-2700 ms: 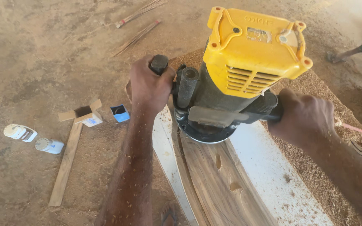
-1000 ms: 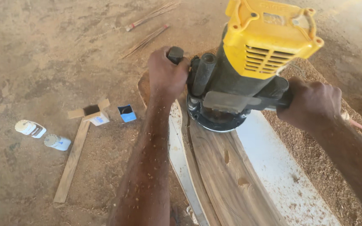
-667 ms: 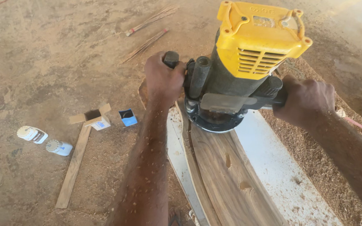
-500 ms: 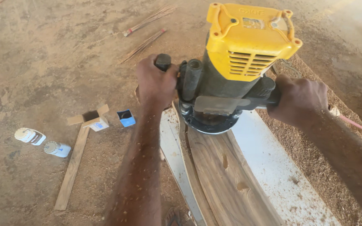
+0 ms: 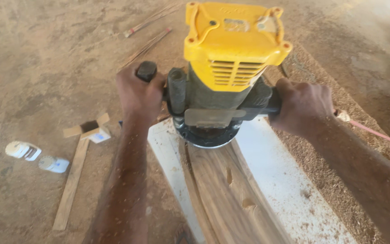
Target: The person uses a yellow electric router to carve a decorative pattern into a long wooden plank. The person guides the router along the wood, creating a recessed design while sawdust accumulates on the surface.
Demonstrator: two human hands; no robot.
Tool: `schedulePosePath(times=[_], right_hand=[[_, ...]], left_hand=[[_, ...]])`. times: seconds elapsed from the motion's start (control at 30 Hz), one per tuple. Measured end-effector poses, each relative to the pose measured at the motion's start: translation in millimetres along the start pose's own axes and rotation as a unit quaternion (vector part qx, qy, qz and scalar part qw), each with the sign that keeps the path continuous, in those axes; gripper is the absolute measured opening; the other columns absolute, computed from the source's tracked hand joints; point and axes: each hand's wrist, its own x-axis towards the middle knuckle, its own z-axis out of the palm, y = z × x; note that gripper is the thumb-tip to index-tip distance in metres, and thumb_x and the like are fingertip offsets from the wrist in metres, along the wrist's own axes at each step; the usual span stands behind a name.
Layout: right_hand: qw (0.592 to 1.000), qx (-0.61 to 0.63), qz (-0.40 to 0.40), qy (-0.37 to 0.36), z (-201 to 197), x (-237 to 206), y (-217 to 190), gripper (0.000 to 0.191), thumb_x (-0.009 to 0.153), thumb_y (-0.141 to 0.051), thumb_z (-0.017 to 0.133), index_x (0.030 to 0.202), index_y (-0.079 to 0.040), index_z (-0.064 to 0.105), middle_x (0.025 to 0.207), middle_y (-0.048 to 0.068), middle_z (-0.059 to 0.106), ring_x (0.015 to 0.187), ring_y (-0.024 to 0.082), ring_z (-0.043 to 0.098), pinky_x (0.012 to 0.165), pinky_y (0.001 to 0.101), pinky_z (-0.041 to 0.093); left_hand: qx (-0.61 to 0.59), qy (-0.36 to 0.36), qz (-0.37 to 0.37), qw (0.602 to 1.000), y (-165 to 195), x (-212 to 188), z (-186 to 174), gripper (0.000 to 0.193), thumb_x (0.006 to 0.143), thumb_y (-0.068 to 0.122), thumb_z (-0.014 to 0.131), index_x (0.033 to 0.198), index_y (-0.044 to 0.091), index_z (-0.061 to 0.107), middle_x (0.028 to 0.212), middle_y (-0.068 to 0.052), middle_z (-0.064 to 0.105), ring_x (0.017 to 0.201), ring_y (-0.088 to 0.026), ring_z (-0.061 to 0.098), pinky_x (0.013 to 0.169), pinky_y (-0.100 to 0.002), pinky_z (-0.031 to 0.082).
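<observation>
We see the left hand [image 5: 140, 92] and right hand [image 5: 301, 105] each closed on a side handle of a yellow-topped router [image 5: 224, 72]. Its base sits on a curved dark wood piece [image 5: 231, 194] lying on a white board [image 5: 276, 180]. Sawdust [image 5: 339, 149] lies right; a wooden strip [image 5: 71, 185], a small open box [image 5: 91, 131] and two white containers [image 5: 37, 157] lie left on the dirt floor [image 5: 46, 58].

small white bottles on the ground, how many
2: one small white bottle at far left on the dirt, the second just right of it, beside the wooden strip. Others may be hidden.
</observation>
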Motion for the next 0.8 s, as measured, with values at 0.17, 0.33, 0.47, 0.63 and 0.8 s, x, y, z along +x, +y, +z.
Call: schedulePosePath(times=[0.17, 0.33, 0.47, 0.63, 0.8], right_hand=[[1.0, -0.019, 0.007, -0.001, -2, 4, 2, 0.02, 0.089, -0.031, 0.069, 0.105, -0.021, 0.064, 0.072, -0.001, 0.066, 0.062, 0.015, 0.062, 0.063, 0.0353, 0.051], [0.999, -0.025, 0.016, -0.011, 2, 6, 3, 0.018, 0.089, -0.029, 0.07, 0.104, -0.022, 0.063, 0.073, -0.002, 0.066, 0.062, 0.014, 0.062, 0.063, 0.0339, 0.052], [0.999, -0.03, 0.014, -0.008, 6, 10, 12, 0.012, 0.09, -0.027, 0.069, 0.098, -0.02, 0.064, 0.07, -0.003, 0.066, 0.058, 0.012, 0.06, 0.059, 0.0327, 0.052], [0.999, -0.039, 0.004, 0.018, 15, 12, 22, 0.012, 0.094, -0.029, 0.066, 0.096, -0.017, 0.064, 0.07, -0.001, 0.061, 0.051, 0.012, 0.058, 0.052, 0.0322, 0.052], [0.998, -0.057, 0.018, 0.003, 18, 18, 22, 0.012, 0.095, -0.031, 0.065, 0.101, -0.02, 0.066, 0.071, 0.0, 0.064, 0.051, 0.012, 0.059, 0.049, 0.0323, 0.053]], left_hand=[[0.025, 0.016, 0.02, 0.999, -1, -1, 7, 0.013, 0.079, 0.01, 0.07, 0.073, -0.001, 0.064, 0.065, -0.009, 0.064, 0.058, -0.02, 0.06, 0.058, -0.039, 0.049], [0.009, 0.019, -0.038, 0.999, -4, 3, 12, 0.014, 0.075, 0.012, 0.074, 0.082, 0.002, 0.069, 0.069, -0.008, 0.068, 0.062, -0.019, 0.065, 0.059, -0.036, 0.053], [0.002, 0.022, -0.015, 1.0, -1, 1, 17, 0.015, 0.077, 0.014, 0.075, 0.079, 0.0, 0.07, 0.067, -0.009, 0.068, 0.061, -0.021, 0.065, 0.061, -0.038, 0.051], [-0.015, 0.023, 0.016, 0.999, 2, -1, 18, 0.019, 0.079, 0.015, 0.074, 0.08, -0.003, 0.067, 0.066, -0.012, 0.067, 0.061, -0.024, 0.063, 0.061, -0.04, 0.05], [0.04, 0.057, -0.008, 0.998, 3, -2, 22, 0.019, 0.075, 0.017, 0.078, 0.082, 0.001, 0.072, 0.07, -0.013, 0.068, 0.063, -0.026, 0.065, 0.061, -0.041, 0.048]])
